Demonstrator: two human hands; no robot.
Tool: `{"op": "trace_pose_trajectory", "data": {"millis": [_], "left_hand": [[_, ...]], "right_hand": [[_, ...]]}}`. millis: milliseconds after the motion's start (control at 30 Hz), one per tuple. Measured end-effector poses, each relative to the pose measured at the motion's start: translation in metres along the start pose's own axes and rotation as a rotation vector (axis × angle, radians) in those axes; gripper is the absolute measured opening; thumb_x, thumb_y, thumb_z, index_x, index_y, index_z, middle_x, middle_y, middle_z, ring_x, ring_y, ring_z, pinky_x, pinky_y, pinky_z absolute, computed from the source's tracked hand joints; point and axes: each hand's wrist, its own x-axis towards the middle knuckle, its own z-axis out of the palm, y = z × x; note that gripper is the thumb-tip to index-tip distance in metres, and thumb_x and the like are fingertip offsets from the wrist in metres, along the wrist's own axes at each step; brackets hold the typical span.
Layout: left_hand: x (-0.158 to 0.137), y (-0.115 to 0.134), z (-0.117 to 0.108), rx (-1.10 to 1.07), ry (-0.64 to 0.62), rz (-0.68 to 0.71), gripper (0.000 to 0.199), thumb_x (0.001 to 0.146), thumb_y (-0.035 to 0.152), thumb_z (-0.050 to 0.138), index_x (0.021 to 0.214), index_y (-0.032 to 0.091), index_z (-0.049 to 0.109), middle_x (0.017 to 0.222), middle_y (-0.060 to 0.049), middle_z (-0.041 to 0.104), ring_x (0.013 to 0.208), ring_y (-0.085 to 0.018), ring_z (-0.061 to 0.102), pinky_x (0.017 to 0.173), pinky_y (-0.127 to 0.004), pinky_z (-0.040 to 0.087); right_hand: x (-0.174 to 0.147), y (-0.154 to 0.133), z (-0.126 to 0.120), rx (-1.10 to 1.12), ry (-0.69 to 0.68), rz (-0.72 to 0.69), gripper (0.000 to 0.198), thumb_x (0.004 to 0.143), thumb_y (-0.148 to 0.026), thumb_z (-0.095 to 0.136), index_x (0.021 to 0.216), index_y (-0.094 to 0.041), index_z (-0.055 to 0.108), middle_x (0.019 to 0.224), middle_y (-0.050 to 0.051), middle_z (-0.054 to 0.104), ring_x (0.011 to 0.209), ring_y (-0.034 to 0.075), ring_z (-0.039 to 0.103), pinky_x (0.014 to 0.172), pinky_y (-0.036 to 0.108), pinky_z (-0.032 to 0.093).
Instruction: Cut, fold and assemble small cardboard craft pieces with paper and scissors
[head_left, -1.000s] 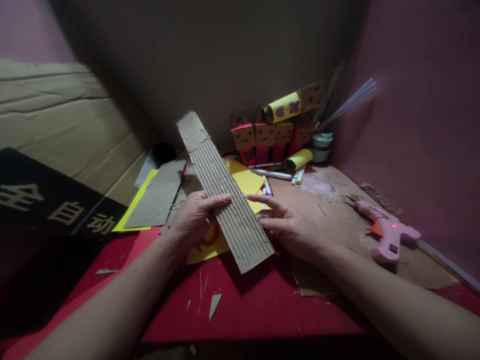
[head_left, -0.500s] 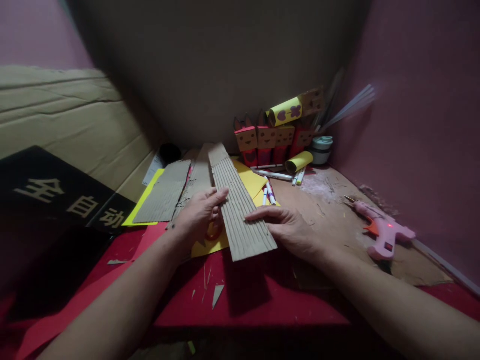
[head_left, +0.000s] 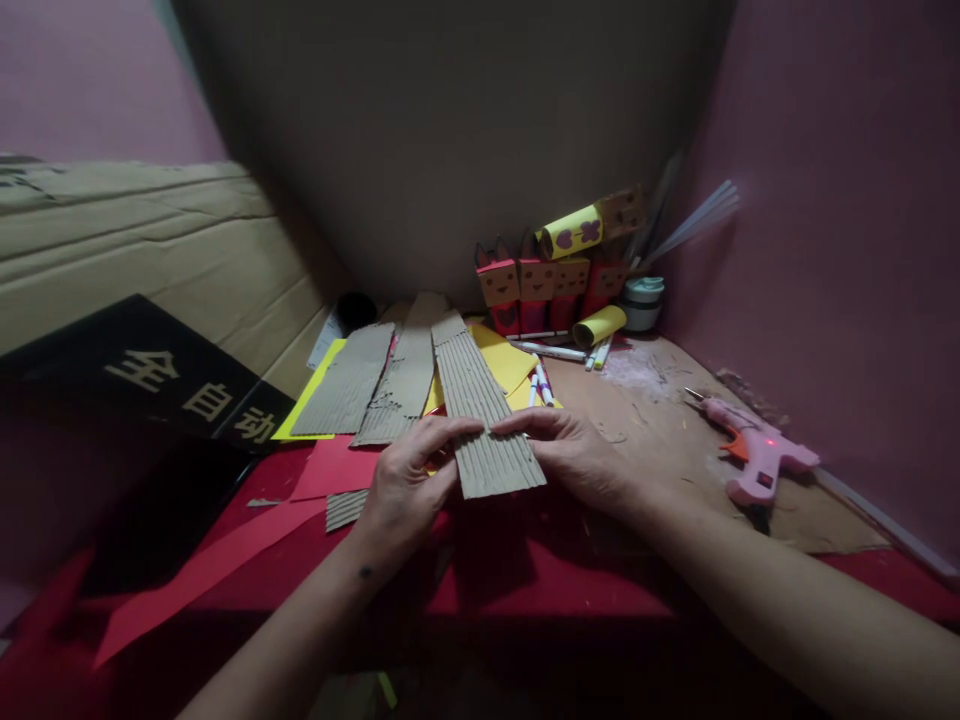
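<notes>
Cardboard strip (head_left: pixel 478 380): centre of frame
Left fingers (head_left: pixel 448 429): pinched around its left edge
Right fingers (head_left: pixel 531 421): pinched around its right edge

Ridged cardboard strip (head_left: pixel 474 385), grey-brown, held lengthwise

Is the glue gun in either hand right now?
No, the glue gun lies off to the right; the left hand and right hand hold the cardboard strip.

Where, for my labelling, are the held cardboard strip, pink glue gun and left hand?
Cardboard strip (head_left: pixel 475 385), head view: ridged face.
Pink glue gun (head_left: pixel 763 460), head view: upper handle.
Left hand (head_left: pixel 405 482), head view: back of hand.
</notes>
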Motion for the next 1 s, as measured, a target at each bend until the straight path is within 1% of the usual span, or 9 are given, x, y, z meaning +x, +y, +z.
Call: {"op": "trace_pose_trajectory", "data": {"millis": [100,200,300,500,600,700,800,867,1000], "left_hand": [[0.0,-0.003,-0.002,0.078,0.04,0.132,0.021,0.078,0.02,0.062,0.093,0.026,0.074,0.093,-0.004,0.069,0.095,-0.021,0.062,0.086,-0.034,0.05],[-0.001,-0.007,-0.002,0.087,0.053,0.188,0.021,0.079,0.017,0.062,0.095,0.026,0.073,0.091,-0.003,0.069,0.1,-0.02,0.059,0.089,-0.034,0.049],[-0.003,-0.013,0.0,0.06,0.043,0.255,0.023,0.08,0.012,0.062,0.097,0.025,0.071,0.092,-0.002,0.067,0.099,-0.018,0.059,0.087,-0.032,0.05],[-0.006,-0.017,0.002,0.042,0.049,0.318,0.026,0.081,0.007,0.062,0.098,0.025,0.066,0.105,-0.002,0.058,0.101,-0.015,0.059,0.086,-0.029,0.051],[-0.01,-0.015,0.001,0.103,0.04,0.4,0.027,0.081,0.007,0.063,0.102,0.026,0.064,0.111,-0.004,0.056,0.106,-0.017,0.057,0.088,-0.031,0.052],[-0.013,-0.01,0.0,0.174,0.005,0.485,0.028,0.083,0.008,0.062,0.105,0.024,0.061,0.113,-0.006,0.053,0.108,-0.018,0.057,0.086,-0.031,0.054],[-0.013,-0.006,0.002,0.229,-0.014,0.554,0.029,0.082,0.007,0.062,0.106,0.022,0.059,0.115,-0.007,0.052,0.109,-0.018,0.057,0.084,-0.028,0.056],[-0.014,-0.006,0.005,0.273,-0.007,0.601,0.028,0.082,0.006,0.062,0.106,0.02,0.058,0.115,-0.008,0.053,0.109,-0.018,0.058,0.084,-0.028,0.056],[-0.017,-0.012,0.009,0.396,0.004,0.66,0.023,0.084,0.005,0.058,0.102,0.019,0.059,0.118,-0.009,0.052,0.105,-0.018,0.06,0.083,-0.027,0.057]], "right_hand": [[-0.001,-0.002,0.002,-0.015,0.003,-0.017,0.017,0.069,-0.021,0.077,0.085,-0.023,0.076,0.091,0.001,0.073,0.087,0.015,0.067,0.085,0.034,0.052],[-0.001,-0.002,0.003,-0.014,-0.01,-0.015,0.017,0.068,-0.021,0.077,0.084,-0.022,0.076,0.091,0.001,0.074,0.087,0.015,0.067,0.084,0.034,0.052],[0.0,0.0,0.003,-0.014,-0.025,-0.015,0.02,0.065,-0.02,0.078,0.085,-0.022,0.075,0.09,0.001,0.073,0.087,0.016,0.066,0.084,0.035,0.052],[0.001,0.003,0.001,-0.015,0.008,-0.003,0.035,0.067,-0.016,0.074,0.1,-0.027,0.072,0.102,0.001,0.071,0.092,0.017,0.064,0.085,0.037,0.05],[0.002,0.002,0.0,-0.019,-0.015,0.011,0.043,0.066,-0.014,0.073,0.107,-0.027,0.07,0.106,0.002,0.069,0.096,0.019,0.063,0.085,0.038,0.05],[0.003,0.0,-0.001,0.08,-0.032,0.02,0.046,0.065,-0.011,0.07,0.109,-0.026,0.067,0.105,0.002,0.069,0.093,0.018,0.063,0.082,0.035,0.05],[0.005,-0.003,-0.002,0.279,-0.012,0.029,0.046,0.063,-0.007,0.066,0.107,-0.023,0.062,0.096,0.0,0.069,0.075,0.013,0.062,0.068,0.026,0.049],[0.007,-0.004,-0.003,0.345,0.003,0.036,0.046,0.064,-0.009,0.068,0.107,-0.022,0.06,0.091,-0.001,0.069,0.068,0.01,0.06,0.062,0.023,0.046],[0.009,-0.001,-0.005,0.301,-0.091,0.033,0.051,0.067,-0.015,0.075,0.114,-0.022,0.059,0.09,0.001,0.07,0.077,0.014,0.064,0.071,0.027,0.049]]}}
